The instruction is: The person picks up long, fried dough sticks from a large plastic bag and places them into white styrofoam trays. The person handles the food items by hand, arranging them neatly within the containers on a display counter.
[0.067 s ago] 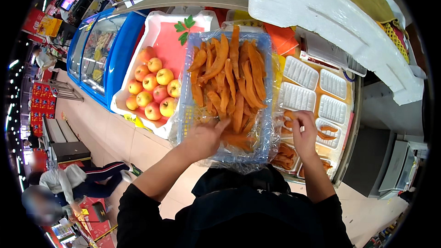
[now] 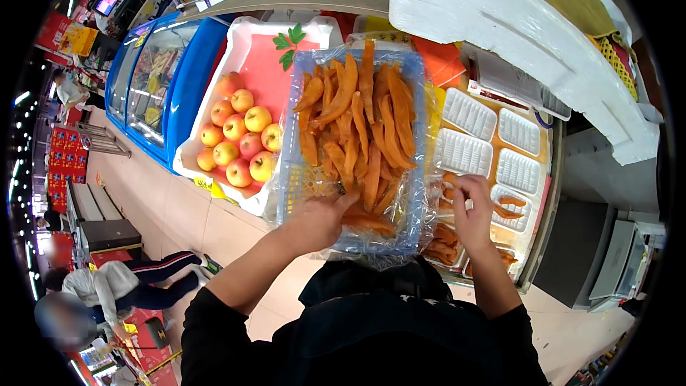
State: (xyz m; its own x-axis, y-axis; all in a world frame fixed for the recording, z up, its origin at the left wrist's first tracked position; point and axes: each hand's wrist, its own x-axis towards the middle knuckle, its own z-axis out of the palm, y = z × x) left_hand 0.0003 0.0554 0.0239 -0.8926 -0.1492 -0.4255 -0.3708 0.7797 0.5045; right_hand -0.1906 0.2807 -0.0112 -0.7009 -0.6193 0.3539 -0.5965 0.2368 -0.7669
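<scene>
A blue plastic basket (image 2: 411,232), lined with clear film, holds a heap of orange strips that look like dried sweet potato (image 2: 357,118). My left hand (image 2: 318,220) reaches into its near left part, fingers closed around the end of a strip; the fingertips are partly hidden. To the right, my right hand (image 2: 471,204) is bent over a white tray, fingers pinched at an orange strip (image 2: 448,186) beside it. Just below that hand, another tray carries several strips (image 2: 443,246). Two short strips lie in a tray (image 2: 509,207) to its right.
Several white trays (image 2: 466,114) stand on the board at right. A white foam box with red lining (image 2: 261,53) holds apples (image 2: 246,136) at left. Beyond are a blue glass-topped freezer (image 2: 175,93) and a large foam lid (image 2: 500,36). A person (image 2: 107,286) is at lower left.
My left hand has shifted slightly within the basket, and the strip beside it has moved slightly down. My right hand stays almost in place over the tray.
</scene>
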